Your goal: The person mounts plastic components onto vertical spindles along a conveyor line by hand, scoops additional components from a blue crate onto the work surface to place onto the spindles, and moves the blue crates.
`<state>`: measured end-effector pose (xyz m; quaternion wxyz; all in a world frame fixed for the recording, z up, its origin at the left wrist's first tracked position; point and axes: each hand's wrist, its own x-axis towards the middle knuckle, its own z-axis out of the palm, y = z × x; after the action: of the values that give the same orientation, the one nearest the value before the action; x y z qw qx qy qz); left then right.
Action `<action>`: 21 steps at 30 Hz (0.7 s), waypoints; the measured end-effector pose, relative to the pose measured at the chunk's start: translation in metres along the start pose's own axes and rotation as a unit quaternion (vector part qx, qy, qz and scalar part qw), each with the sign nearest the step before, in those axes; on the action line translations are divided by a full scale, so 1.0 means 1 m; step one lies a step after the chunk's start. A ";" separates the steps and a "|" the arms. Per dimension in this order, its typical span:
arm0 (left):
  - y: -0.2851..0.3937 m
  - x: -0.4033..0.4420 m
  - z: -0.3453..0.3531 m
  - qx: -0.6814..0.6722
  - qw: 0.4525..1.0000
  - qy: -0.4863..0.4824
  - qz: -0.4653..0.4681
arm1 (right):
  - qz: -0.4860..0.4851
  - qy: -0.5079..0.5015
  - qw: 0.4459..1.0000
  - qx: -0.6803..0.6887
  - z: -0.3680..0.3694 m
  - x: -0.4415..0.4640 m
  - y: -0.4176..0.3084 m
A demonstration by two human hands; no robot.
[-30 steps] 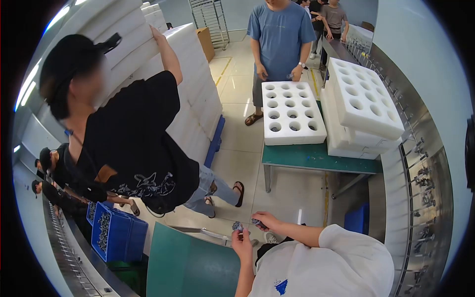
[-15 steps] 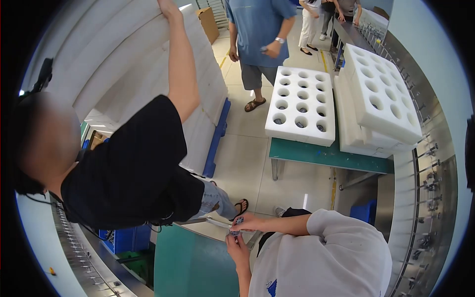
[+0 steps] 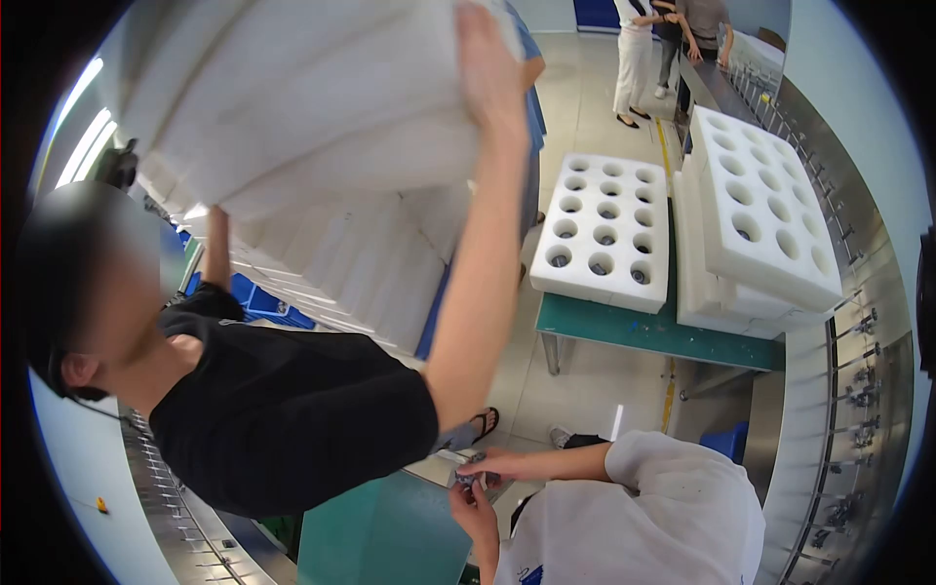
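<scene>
At the bottom of the view, my right hand (image 3: 499,466) reaches left from a white sleeve, with its fingers closed on a small grey part (image 3: 468,479). My left hand (image 3: 475,515) is just below, fingertips pinched on the same part, so the two hands almost meet. The fingers cover much of the part, and its exact kind is too small to make out. Both hands are above the edge of a green tabletop (image 3: 380,531).
Close on the left, a co-worker in black (image 3: 302,419) grips large white foam blocks (image 3: 322,107). White foam trays (image 3: 609,229) with round holes, some holding dark parts, rest on a green bench (image 3: 624,327). A conveyor (image 3: 853,419) with spindles curves along the right. Other people stand farther back.
The co-worker in black has turned and swung the foam blocks to the right, mostly hiding the person in blue. My hands stay together on the small part. The view has shifted slightly.
</scene>
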<state>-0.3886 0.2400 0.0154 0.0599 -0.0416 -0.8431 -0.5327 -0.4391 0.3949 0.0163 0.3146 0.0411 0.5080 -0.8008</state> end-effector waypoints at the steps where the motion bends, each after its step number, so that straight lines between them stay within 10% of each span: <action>1: -0.006 -0.011 -0.014 0.038 0.999 0.016 0.032 | 0.015 -0.020 1.000 0.005 0.014 -0.002 0.009; 6: -0.028 -0.077 -0.109 0.115 0.979 0.093 0.140 | 0.064 -0.049 0.997 -0.019 0.120 -0.004 0.069; 21: -0.213 -0.297 -0.400 0.103 0.985 0.134 0.036 | 0.139 -0.069 0.988 -0.014 0.427 0.035 0.325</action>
<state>-0.1005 -0.2148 -0.0481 0.1954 0.0067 -0.8757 -0.4414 -0.1816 -0.0724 -0.0482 0.4580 0.0513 0.4857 -0.7428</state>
